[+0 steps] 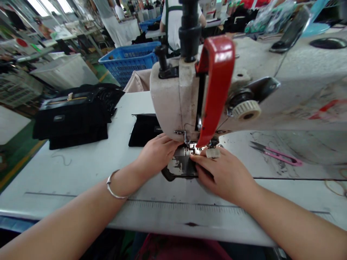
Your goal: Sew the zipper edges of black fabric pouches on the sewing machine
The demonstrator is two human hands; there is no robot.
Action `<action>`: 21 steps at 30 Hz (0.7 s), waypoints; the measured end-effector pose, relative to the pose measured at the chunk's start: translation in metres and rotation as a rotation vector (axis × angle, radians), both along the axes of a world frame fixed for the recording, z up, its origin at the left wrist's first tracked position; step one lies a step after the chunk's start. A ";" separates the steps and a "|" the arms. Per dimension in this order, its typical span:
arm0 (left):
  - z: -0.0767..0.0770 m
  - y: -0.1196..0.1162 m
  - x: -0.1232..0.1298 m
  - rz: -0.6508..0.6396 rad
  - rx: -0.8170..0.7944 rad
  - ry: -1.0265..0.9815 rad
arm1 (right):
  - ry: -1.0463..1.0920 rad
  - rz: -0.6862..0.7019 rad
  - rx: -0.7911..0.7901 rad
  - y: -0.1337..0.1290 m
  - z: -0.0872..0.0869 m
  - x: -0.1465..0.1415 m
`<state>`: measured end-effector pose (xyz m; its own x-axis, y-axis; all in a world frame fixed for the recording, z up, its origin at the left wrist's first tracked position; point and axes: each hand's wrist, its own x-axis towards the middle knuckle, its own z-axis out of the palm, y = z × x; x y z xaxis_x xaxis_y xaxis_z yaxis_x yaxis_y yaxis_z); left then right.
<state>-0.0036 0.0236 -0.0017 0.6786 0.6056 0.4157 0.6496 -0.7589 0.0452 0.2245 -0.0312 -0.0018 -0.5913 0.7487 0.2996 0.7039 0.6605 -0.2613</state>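
Observation:
A white sewing machine (173, 97) with a red lever guard (219, 72) stands in front of me. A black fabric piece (145, 130) with a small label lies left of its needle area, partly hidden behind the machine head. My left hand (158, 151) presses on the near edge of this fabric, fingers together and pointing to the presser foot (192, 147). From the other side, my right hand (225, 173) reaches the metal needle plate (180, 164), its index finger stretched to the foot and the other fingers curled. Whatever lies under its fingertips is hidden.
A stack of black fabric pieces (78, 115) lies at the table's left. Pink-handled thread snips (279, 155) rest on the right. A blue crate (130, 61) stands beyond the table, with a person (172, 21) behind it. A printed ruler (173, 206) runs along the front.

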 end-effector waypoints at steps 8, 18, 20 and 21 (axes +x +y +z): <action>0.045 -0.010 -0.001 0.035 -0.308 0.312 | 0.077 0.021 0.042 -0.003 -0.002 0.001; 0.051 -0.022 0.008 0.154 -0.780 0.004 | -0.057 0.106 -0.026 -0.008 0.001 -0.002; 0.053 -0.020 0.009 0.142 -0.680 0.024 | -0.083 0.096 -0.041 -0.009 0.003 -0.004; 0.055 -0.021 0.009 0.145 -0.624 0.053 | -0.088 0.084 -0.041 -0.010 0.004 -0.004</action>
